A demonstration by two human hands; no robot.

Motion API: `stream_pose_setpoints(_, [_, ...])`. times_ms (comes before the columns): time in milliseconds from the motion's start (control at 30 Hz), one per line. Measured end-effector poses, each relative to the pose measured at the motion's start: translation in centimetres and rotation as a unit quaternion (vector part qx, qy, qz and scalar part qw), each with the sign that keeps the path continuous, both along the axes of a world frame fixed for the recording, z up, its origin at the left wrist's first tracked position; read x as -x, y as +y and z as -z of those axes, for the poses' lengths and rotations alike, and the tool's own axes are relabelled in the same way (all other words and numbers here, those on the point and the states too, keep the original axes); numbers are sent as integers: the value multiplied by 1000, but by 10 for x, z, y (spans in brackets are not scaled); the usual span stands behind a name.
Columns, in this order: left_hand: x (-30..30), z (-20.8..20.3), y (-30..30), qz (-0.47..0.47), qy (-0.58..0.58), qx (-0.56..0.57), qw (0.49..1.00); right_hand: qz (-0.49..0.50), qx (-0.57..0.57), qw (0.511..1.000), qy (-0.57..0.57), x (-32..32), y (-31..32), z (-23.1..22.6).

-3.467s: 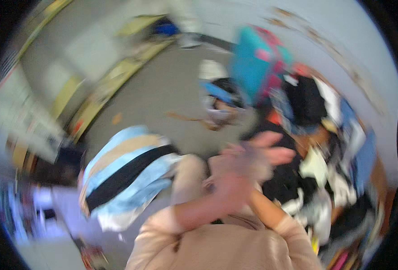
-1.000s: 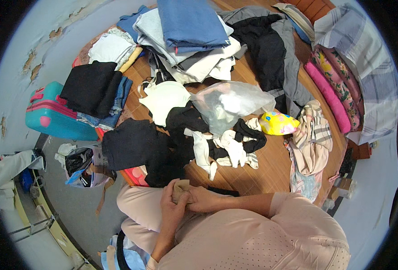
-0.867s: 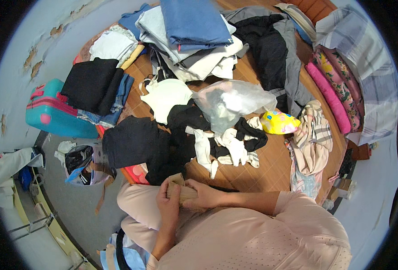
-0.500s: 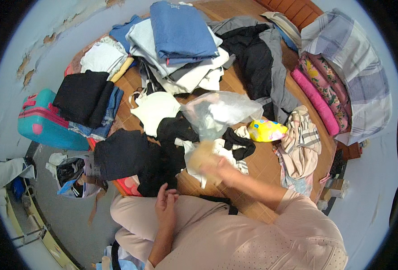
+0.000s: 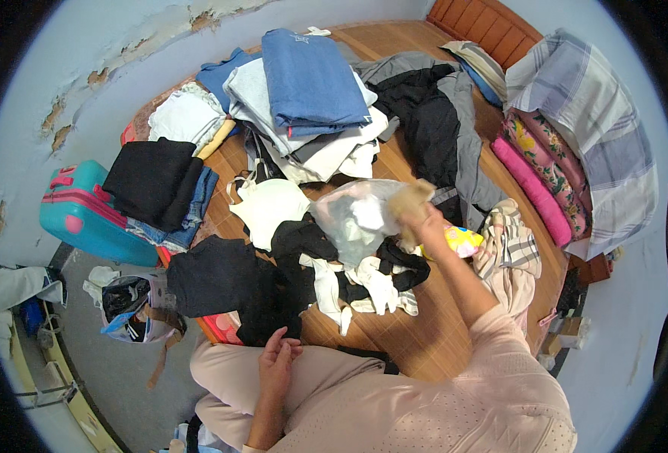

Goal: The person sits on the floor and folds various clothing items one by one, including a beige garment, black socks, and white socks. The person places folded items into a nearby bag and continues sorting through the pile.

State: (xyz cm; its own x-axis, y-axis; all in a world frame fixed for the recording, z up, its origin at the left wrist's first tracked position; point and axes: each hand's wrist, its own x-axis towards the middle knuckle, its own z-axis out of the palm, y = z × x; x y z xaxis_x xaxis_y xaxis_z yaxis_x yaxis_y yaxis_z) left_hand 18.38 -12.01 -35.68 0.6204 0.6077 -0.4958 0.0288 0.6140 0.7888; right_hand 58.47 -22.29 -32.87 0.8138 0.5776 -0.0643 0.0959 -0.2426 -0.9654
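Note:
My right hand (image 5: 429, 223) is closed around a small tan piece of cloth (image 5: 409, 202), blurred by motion, so its exact kind is unclear. It is at the right side of a clear plastic bag (image 5: 349, 226) with white things inside, partly covering a yellow patterned bundle (image 5: 461, 241). Nearer to me lie white socks (image 5: 325, 291) and black cloth pieces (image 5: 402, 264). My left hand (image 5: 276, 361) rests palm up on my leg with loosely spread fingers, holding nothing. Just beyond it lies a black garment (image 5: 270, 306).
Tall folded stacks topped by blue cloth (image 5: 311, 79) stand at the back. A cream camisole (image 5: 270, 208) lies left of the bag. Black folded clothes (image 5: 153, 181) sit beside a teal suitcase (image 5: 92, 219). At right are a checked garment (image 5: 507, 245) and folded quilts (image 5: 534, 185).
My right hand has carried the tan cloth from above the white socks, away from me and rightward, to the plastic bag's side. My left hand stays on my leg; the view has shifted slightly.

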Motion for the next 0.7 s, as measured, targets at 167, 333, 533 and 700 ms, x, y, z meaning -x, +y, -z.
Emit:
stream_pose_setpoints(167, [-10,-16,1,20,5,-40,999,-288,2,822,-492,124,26,-52])
stream_pose_setpoints(333, [-41,-52,5,10,-108,35,994,-464,-20,815,-347,194,23,-55])
stream_pose_setpoints(533, [-43,-85,15,219,-34,-150,964,-590,2,772,-238,208,12,-57])
stream_pose_setpoints(700, [-45,-76,22,187,57,-126,973,-677,91,693,-231,206,17,-53])
